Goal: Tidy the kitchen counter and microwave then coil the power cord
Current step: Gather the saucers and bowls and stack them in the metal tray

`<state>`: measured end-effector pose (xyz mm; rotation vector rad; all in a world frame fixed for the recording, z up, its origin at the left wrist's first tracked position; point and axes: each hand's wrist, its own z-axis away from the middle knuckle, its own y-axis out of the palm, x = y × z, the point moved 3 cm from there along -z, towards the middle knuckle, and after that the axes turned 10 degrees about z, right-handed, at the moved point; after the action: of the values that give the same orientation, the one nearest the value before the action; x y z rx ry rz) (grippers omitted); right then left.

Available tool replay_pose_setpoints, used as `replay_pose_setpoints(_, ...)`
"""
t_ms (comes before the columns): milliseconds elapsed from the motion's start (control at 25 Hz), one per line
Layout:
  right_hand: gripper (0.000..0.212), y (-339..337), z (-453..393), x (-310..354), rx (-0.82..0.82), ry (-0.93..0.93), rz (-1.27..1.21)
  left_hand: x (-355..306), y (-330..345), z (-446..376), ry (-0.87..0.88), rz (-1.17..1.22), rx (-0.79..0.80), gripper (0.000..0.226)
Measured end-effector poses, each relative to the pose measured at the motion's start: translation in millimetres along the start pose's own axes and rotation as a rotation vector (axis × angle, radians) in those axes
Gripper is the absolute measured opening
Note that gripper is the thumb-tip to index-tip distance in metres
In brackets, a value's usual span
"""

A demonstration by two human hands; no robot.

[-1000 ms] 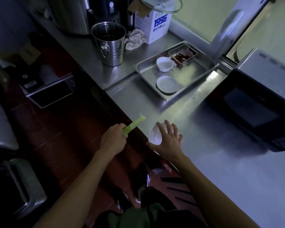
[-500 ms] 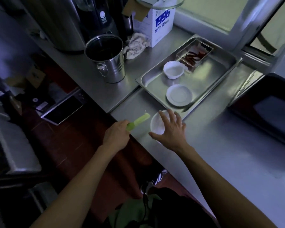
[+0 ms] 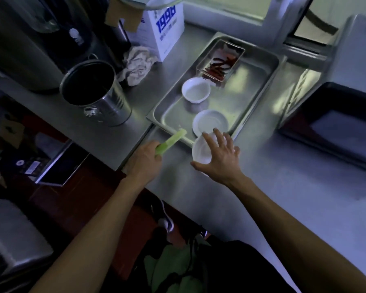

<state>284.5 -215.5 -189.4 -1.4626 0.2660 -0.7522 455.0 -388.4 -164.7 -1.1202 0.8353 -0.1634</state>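
Note:
My left hand (image 3: 145,160) grips a pale green celery stick (image 3: 171,141) whose tip reaches over the near rim of the steel tray (image 3: 260,85). My right hand (image 3: 221,158) holds a small white bowl (image 3: 201,152) from above, tilted, just in front of the tray. In the tray lie a white saucer (image 3: 209,123), another white bowl (image 3: 195,89) and a clear box of red chillies (image 3: 221,62). The dark microwave (image 3: 334,136) stands at the right with its door facing me. No power cord is in view.
A steel bucket (image 3: 97,94) stands left of the tray, with a crumpled cloth (image 3: 137,66) and a white carton (image 3: 167,30) behind it. Large dark appliances fill the back left. The counter edge drops to a red floor at left.
Both hands have moved forward along the counter to the tray's near edge, carrying the celery stick and the white bowl. The view has shifted with them.

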Motion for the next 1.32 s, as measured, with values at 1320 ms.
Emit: replay_pose_setpoints(1320,0.105,65.2,-167.5,-9.7,0.151,0.445,0.025,-29.7,28.1,-240.7,0.396,0.148,0.321,0.039)
